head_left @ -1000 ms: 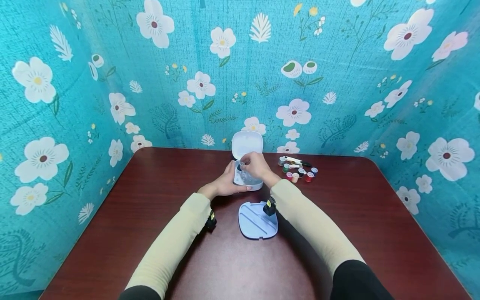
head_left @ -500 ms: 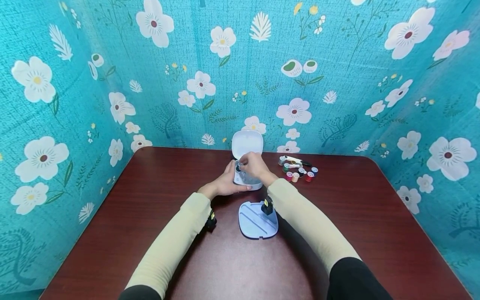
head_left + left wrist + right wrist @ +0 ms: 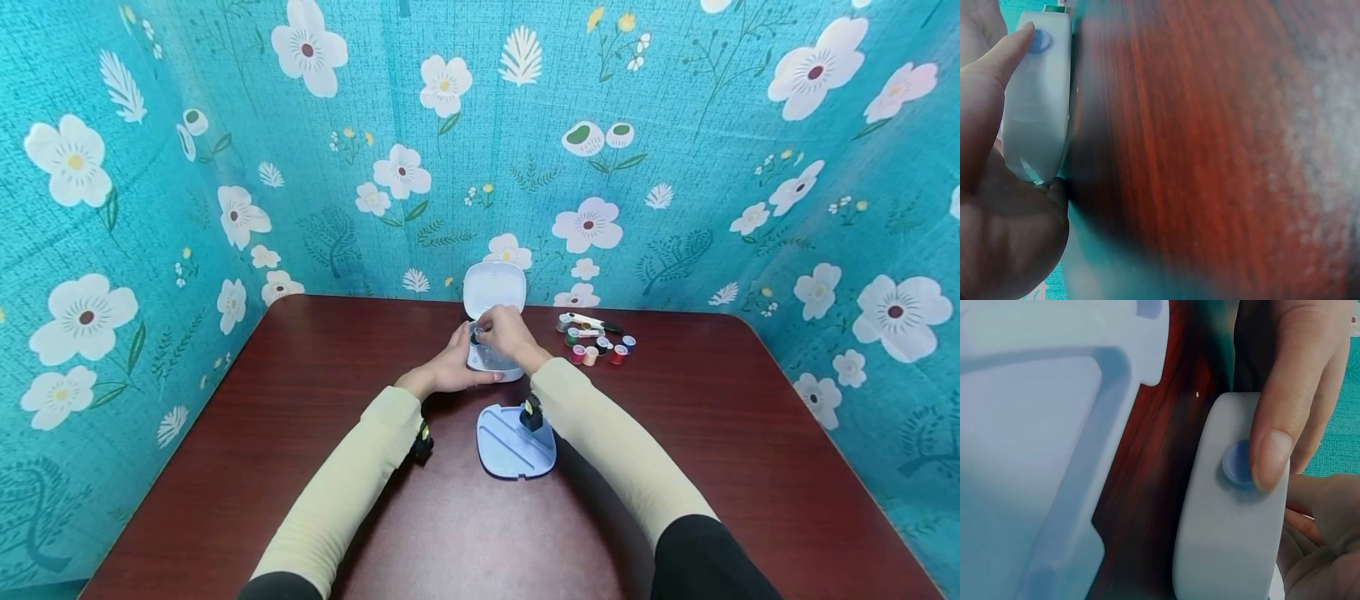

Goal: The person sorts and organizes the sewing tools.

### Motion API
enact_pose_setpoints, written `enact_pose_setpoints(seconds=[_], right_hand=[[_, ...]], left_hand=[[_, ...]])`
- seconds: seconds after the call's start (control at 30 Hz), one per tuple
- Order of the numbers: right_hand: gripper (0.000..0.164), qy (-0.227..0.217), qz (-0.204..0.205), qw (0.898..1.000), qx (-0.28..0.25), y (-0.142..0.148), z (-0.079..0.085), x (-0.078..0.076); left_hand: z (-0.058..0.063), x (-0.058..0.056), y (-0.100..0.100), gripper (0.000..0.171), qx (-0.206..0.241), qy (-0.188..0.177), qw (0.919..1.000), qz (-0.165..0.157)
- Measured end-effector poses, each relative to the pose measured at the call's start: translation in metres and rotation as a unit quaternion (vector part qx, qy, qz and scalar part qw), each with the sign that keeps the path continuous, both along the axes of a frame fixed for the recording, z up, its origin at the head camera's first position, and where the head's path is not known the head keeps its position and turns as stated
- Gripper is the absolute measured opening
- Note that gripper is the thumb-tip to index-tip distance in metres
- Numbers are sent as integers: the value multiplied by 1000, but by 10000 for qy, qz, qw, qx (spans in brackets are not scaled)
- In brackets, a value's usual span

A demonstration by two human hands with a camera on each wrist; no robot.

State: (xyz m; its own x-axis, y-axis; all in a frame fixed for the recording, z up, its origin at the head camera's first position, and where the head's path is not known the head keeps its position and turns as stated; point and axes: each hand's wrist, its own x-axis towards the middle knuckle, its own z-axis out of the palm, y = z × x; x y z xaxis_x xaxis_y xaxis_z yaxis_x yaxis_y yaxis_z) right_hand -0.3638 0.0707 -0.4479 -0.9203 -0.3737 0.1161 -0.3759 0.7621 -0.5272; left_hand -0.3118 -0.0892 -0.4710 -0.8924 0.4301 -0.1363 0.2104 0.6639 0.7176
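A white sewing box (image 3: 513, 375) stands near the back of the table, its lid (image 3: 495, 287) raised. My left hand (image 3: 447, 365) grips the box around its left side and front. In the right wrist view that thumb lies over the edge of a round blue button (image 3: 1236, 464) on the box's front wall. Over the open box, my right hand (image 3: 510, 329) pinches a small dark thread spool (image 3: 475, 337) at the back left of the inside, where small pegs show. The right fingers partly hide the spool.
A light blue divided tray (image 3: 510, 450) lies in front of the box, under my right wrist. To the right of the box sit several thread spools (image 3: 618, 354) and a white, black-ended tool (image 3: 596, 322). A flowered turquoise curtain (image 3: 450, 208) hangs behind the table.
My right hand has shifted slightly left with the dark spool, and its forearm has swung a little left. The left hand and the box have kept their place.
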Motion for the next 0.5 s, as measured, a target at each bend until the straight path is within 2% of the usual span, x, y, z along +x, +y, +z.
enact_pose_setpoints(seconds=[0.5], right_hand=[[19,155,91,9998,84,-4,1,-1]], left_hand=[[0,1,0,124,71,62,10000,-29]])
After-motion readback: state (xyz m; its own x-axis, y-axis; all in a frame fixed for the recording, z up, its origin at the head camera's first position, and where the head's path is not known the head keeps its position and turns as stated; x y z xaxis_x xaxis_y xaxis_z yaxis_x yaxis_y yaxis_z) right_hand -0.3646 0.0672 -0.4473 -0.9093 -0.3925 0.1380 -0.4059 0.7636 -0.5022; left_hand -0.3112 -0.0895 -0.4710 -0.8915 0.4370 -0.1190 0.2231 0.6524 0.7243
